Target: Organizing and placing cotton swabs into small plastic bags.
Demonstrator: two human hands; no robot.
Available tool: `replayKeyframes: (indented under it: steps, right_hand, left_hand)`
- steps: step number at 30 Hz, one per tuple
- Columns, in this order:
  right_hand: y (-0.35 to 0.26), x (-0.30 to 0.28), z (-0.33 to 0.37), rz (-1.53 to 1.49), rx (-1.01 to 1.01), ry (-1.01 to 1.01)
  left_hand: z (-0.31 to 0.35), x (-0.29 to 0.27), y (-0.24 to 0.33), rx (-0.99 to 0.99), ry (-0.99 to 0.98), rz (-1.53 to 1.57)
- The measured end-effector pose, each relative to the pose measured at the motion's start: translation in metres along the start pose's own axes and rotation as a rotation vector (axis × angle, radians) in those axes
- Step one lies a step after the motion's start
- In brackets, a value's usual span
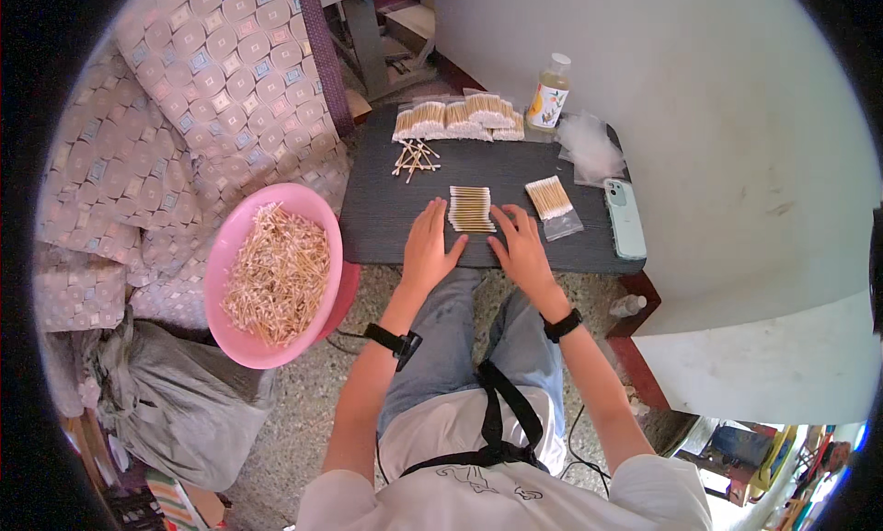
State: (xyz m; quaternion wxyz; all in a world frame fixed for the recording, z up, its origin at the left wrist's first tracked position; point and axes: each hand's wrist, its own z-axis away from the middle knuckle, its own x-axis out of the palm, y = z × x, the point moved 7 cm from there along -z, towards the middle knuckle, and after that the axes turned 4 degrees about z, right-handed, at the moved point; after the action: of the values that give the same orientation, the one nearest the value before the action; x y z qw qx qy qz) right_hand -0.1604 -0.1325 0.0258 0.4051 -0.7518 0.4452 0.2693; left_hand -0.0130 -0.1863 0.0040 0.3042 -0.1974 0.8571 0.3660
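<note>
Fingers (438, 211) of the left hand (427, 250) lie together, thumb (457, 248) spread, just beside a row of cotton swabs (470, 213) on the black table (382, 223); the right hand (522, 250), lightly curled, fingers parted, flanks the row's other side, contact unclear, neither pinching. One bag of swabs (550, 198) lies to the right and several packed bags (457, 117) line the far edge, but the heaped pink basin (239, 340) and a loose pile (417, 159) suggest much is left
</note>
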Motion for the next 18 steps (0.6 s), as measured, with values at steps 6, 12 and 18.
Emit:
replayKeyframes:
  steps: [6, 12, 18]
  right_hand:
    - [0.016, 0.024, 0.004, -0.054, 0.098, 0.008]
    - [0.004, 0.019, 0.004, 0.107, 0.026, 0.085]
    - [0.008, 0.02, 0.001, 0.086, 0.007, 0.056]
  left_hand:
    - [0.008, 0.013, -0.002, -0.023, -0.044, -0.202]
    - [0.008, 0.014, 0.003, 0.065, -0.156, -0.259]
    - [0.003, 0.014, 0.004, 0.057, -0.17, -0.174]
